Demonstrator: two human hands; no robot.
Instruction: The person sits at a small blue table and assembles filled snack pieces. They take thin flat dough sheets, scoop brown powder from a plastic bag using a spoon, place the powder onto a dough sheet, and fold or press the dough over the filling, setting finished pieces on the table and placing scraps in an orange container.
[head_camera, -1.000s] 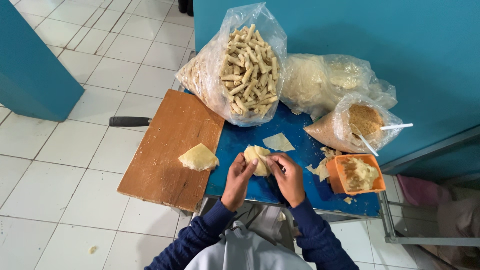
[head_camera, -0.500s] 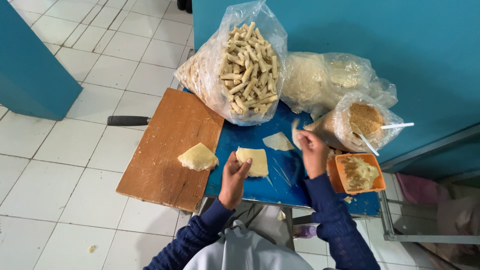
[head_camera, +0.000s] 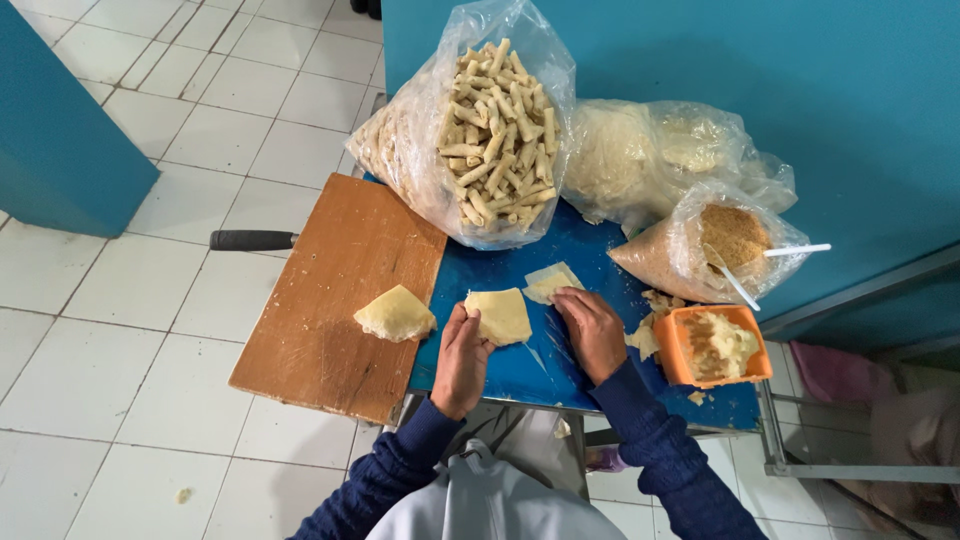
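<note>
My right hand (head_camera: 593, 333) hides part of the pale yellow dough sheet (head_camera: 550, 283); the black-handled knife's (head_camera: 252, 240) blade lies hidden under the brown wooden board (head_camera: 330, 290).

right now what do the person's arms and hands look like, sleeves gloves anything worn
Both arms are covered to the wrist by dark navy blue sleeves of a thick, ribbed, knit-looking fabric. The left hand and right hand are bare: no gloves, and no rings, watch or bracelet can be made out. A pale grey-white garment covers the chest at the bottom edge of the head view.
</note>
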